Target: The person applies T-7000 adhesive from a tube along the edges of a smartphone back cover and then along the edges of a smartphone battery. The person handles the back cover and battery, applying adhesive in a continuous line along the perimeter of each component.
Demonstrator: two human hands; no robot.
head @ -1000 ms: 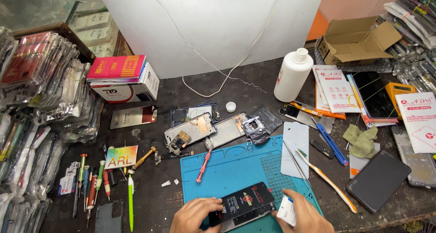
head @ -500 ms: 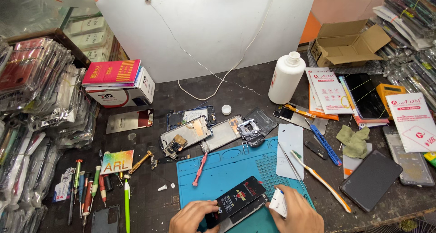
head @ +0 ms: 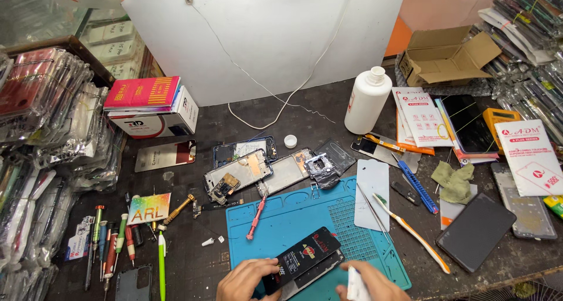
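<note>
My left hand (head: 246,279) grips the black phone battery (head: 307,255) over the blue mat (head: 305,210); my right hand's (head: 366,284) fingers, now nearer, pinch a small white piece (head: 355,284).

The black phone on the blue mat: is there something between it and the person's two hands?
For the left hand, nothing: its fingers already rest on the black phone over the blue mat. The right hand holds a small white object just beside the phone; only bare mat lies between.
</note>
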